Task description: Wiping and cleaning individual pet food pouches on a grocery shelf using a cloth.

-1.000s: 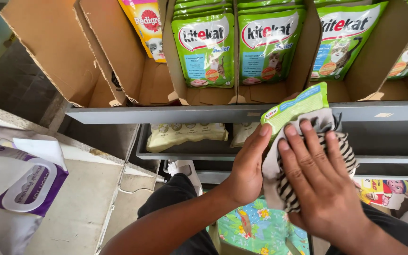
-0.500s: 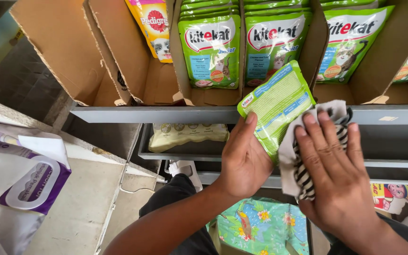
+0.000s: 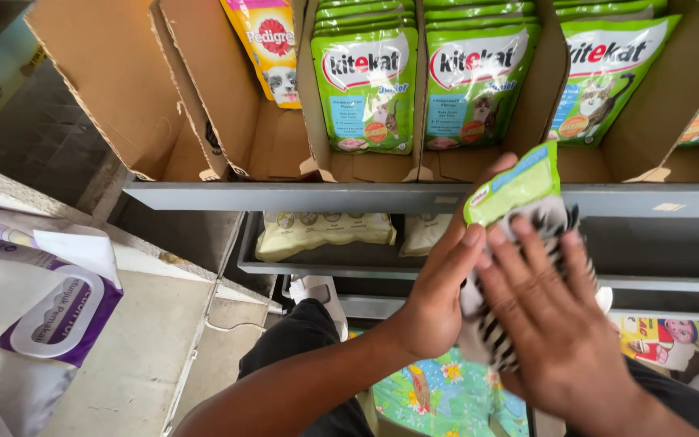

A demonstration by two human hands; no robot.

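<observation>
Left hand (image 3: 434,303) clasped around a green pet-food pouch (image 3: 515,186), thumb side up, pouch raised just in front of the grey shelf edge (image 3: 285,196). Right hand (image 3: 560,340) flat, fingers spread, pressing a black-and-white striped cloth (image 3: 499,344) against the pouch face; a pressing hold on the cloth, not a closed fist. Only the top of the pouch visible above the cloth.

Above: open cardboard trays (image 3: 107,97) on the shelf, holding upright rows of green pouches (image 3: 366,89) and one yellow pouch (image 3: 273,48). Pale flat packets (image 3: 321,233) on the lower shelf. White-and-purple wipes pack (image 3: 34,316) at far left.

Judged: pouch light, soft-walled, glossy film, likely slippery and bending readily under pressure. Best taken across its width at the lower half, palm behind as backing, sealed top edge left free.
</observation>
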